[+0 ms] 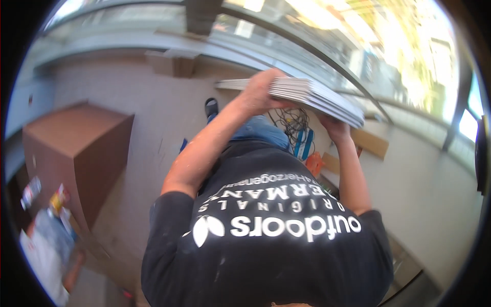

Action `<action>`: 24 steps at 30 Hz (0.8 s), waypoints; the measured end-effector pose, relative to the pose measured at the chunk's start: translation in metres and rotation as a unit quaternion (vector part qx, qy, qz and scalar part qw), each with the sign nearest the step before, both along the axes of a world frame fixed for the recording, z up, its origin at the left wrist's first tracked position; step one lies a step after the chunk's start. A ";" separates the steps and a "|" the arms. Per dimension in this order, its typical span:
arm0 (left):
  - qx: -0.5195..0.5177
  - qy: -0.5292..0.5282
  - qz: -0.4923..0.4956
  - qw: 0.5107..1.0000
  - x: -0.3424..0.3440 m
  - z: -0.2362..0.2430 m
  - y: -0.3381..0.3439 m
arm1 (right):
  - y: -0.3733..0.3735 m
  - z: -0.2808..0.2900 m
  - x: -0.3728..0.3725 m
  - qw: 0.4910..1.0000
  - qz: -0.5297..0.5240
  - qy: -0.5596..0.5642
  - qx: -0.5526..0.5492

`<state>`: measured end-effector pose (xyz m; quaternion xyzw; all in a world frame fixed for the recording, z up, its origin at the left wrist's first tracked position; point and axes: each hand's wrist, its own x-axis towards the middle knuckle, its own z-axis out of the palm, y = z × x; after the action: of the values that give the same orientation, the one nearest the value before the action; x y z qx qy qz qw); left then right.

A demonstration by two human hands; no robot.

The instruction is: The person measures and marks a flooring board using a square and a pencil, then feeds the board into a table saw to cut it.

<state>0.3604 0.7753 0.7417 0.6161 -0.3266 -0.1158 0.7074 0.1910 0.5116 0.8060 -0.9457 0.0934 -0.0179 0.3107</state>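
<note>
A stack of long white boards or panels (314,100) is raised in front of me, running from upper center toward the right. My left hand (261,89) is closed round it near its middle, fingers over the top edge. My right hand (335,125) grips the underside near the right end, its fingers partly hidden by the stack. Beneath the stack are my jeans, a dark sandal (210,107) and my black shirt.
A brown box-like piece (76,133) stands left, near another person (41,256) at lower left. A tangle of cables (291,125), blue strips (304,143), an orange bag (314,163) and wooden boards (371,143) lie on the floor by a glass railing (327,51).
</note>
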 end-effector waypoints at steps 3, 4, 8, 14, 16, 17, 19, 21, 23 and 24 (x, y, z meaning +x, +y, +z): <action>0.034 0.010 0.011 0.999 0.005 0.005 0.001 | 0.023 0.033 0.038 0.999 0.042 0.018 -0.012; 0.052 0.029 0.014 0.998 0.006 0.004 -0.001 | 0.029 0.045 0.044 1.000 0.019 0.015 0.018; 0.061 0.025 0.007 0.998 -0.002 0.048 -0.004 | 0.013 0.042 0.032 0.994 -0.016 -0.001 0.112; -0.008 0.045 0.049 0.998 -0.018 0.122 -0.013 | 0.012 0.032 0.030 0.988 0.012 -0.071 0.137; -0.017 0.007 0.132 0.991 -0.020 0.114 -0.018 | 0.011 0.029 0.025 0.987 0.024 -0.079 0.138; -0.001 -0.045 0.158 0.986 -0.024 0.112 -0.018 | 0.012 0.030 0.019 0.984 0.022 -0.105 0.140; -0.013 -0.052 0.164 0.985 -0.030 0.105 -0.016 | 0.016 0.036 0.004 0.969 0.017 -0.154 0.191; -0.041 -0.038 0.175 0.983 -0.039 0.103 -0.017 | 0.013 0.036 -0.010 0.949 0.015 -0.159 0.273; -0.066 -0.026 0.161 0.984 -0.045 0.100 -0.018 | 0.004 0.044 -0.022 0.927 0.025 -0.162 0.337; -0.093 -0.014 0.151 0.984 -0.048 0.100 -0.018 | 0.001 0.051 -0.028 0.914 0.031 -0.163 0.370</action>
<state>0.3128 0.7571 0.8415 0.5910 -0.2489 0.0315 0.7667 0.1626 0.5129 0.8568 -0.7499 0.0125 -0.1260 0.6494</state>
